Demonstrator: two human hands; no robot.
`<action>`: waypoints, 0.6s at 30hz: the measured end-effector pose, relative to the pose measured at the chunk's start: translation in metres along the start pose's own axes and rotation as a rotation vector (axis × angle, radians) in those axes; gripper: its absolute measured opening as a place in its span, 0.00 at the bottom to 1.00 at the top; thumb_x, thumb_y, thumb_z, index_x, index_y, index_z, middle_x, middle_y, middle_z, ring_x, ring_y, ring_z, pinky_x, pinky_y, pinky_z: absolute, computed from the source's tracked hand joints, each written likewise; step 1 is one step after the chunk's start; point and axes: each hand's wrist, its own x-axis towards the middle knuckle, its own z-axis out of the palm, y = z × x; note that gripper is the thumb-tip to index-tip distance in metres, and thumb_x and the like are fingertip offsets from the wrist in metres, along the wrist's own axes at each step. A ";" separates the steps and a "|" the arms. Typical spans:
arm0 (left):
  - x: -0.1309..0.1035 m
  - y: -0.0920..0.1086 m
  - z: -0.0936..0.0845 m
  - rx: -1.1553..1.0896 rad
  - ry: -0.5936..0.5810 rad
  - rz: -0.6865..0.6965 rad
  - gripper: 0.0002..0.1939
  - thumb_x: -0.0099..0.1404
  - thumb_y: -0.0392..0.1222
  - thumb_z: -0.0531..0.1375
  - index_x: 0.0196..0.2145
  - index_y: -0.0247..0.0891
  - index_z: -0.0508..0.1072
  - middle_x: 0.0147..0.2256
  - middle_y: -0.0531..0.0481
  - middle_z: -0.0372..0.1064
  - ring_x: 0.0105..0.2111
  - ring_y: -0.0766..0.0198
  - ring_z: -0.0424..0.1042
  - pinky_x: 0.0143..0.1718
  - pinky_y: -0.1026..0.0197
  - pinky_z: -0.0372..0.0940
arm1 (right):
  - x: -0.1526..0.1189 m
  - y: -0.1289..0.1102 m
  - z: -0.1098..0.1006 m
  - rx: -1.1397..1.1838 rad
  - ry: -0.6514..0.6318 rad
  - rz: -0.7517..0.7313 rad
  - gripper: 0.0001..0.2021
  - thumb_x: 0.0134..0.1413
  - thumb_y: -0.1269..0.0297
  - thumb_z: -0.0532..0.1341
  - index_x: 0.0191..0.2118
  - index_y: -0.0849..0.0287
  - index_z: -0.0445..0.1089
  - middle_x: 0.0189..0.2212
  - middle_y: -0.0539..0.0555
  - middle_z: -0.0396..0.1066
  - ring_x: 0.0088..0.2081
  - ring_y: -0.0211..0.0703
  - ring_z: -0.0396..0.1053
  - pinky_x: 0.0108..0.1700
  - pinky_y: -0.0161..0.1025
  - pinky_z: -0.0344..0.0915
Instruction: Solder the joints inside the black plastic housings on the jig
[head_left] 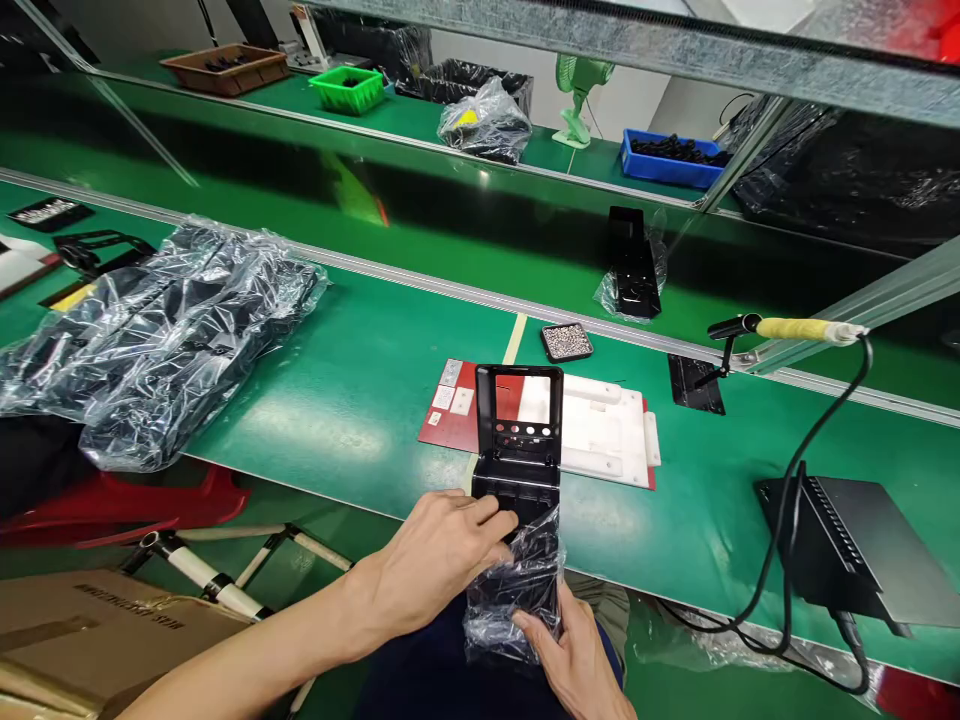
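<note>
A black plastic housing (519, 470) with a rectangular window and a row of round holes extends over the table's front edge. Clear plastic wrap (517, 585) covers its lower part. My right hand (577, 650) grips that wrapped lower end, thumb on top. Bent fingers of my left hand (461, 540) press on the housing's left side, at the upper edge of the wrap; the fingertips are partly hidden. Behind the housing lies a red board (452, 425) bearing a white fixture (600, 420).
Bagged black parts (180, 330) cover the table's left. A small tray of screws (567, 342) lies behind the board. An electric screwdriver (795, 328) with a cable and a dark laptop (877, 540) are at right. Bins (349, 92) stand on the far bench.
</note>
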 end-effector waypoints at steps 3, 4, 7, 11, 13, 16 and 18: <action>0.000 0.001 0.002 0.130 -0.035 0.013 0.12 0.71 0.44 0.60 0.49 0.38 0.71 0.35 0.51 0.71 0.29 0.59 0.70 0.30 0.56 0.60 | 0.004 -0.001 0.000 -0.012 0.010 -0.019 0.24 0.61 0.52 0.61 0.60 0.56 0.70 0.42 0.58 0.80 0.38 0.49 0.77 0.44 0.42 0.75; 0.000 0.002 0.004 0.161 -0.007 0.046 0.12 0.71 0.42 0.60 0.50 0.36 0.70 0.36 0.50 0.70 0.31 0.58 0.70 0.32 0.55 0.60 | 0.006 -0.001 0.000 -0.030 0.021 -0.028 0.25 0.60 0.51 0.62 0.60 0.56 0.70 0.42 0.59 0.80 0.37 0.50 0.77 0.43 0.42 0.75; 0.001 0.001 0.012 0.178 0.131 0.170 0.09 0.69 0.34 0.59 0.47 0.33 0.71 0.32 0.49 0.68 0.31 0.58 0.66 0.32 0.55 0.58 | 0.014 -0.007 -0.004 -0.090 0.023 -0.089 0.25 0.59 0.50 0.62 0.59 0.54 0.71 0.40 0.59 0.80 0.36 0.51 0.77 0.42 0.43 0.76; 0.001 -0.009 0.004 0.143 0.327 0.170 0.05 0.69 0.29 0.56 0.34 0.33 0.70 0.28 0.49 0.64 0.29 0.60 0.60 0.31 0.56 0.55 | 0.030 -0.036 -0.028 -0.012 -0.030 -0.127 0.30 0.58 0.40 0.59 0.60 0.52 0.70 0.44 0.59 0.79 0.43 0.54 0.77 0.48 0.47 0.75; 0.000 -0.019 -0.009 0.159 0.416 0.093 0.08 0.69 0.28 0.56 0.31 0.34 0.68 0.27 0.50 0.62 0.29 0.61 0.60 0.32 0.56 0.55 | 0.039 -0.053 -0.042 0.177 -0.029 -0.167 0.42 0.54 0.29 0.53 0.66 0.52 0.62 0.52 0.61 0.76 0.52 0.57 0.75 0.55 0.50 0.72; -0.004 -0.037 -0.035 0.192 0.524 -0.063 0.07 0.70 0.28 0.57 0.34 0.35 0.68 0.28 0.51 0.63 0.30 0.62 0.62 0.34 0.58 0.57 | 0.054 -0.073 -0.054 0.389 0.030 -0.187 0.54 0.46 0.22 0.51 0.70 0.54 0.53 0.62 0.64 0.67 0.61 0.58 0.68 0.62 0.51 0.66; -0.008 -0.050 -0.050 0.233 0.583 -0.156 0.06 0.71 0.29 0.57 0.35 0.35 0.67 0.29 0.52 0.62 0.30 0.63 0.62 0.35 0.59 0.58 | 0.068 -0.083 -0.054 0.360 0.045 -0.115 0.44 0.48 0.27 0.57 0.61 0.58 0.66 0.51 0.63 0.76 0.50 0.55 0.75 0.54 0.47 0.72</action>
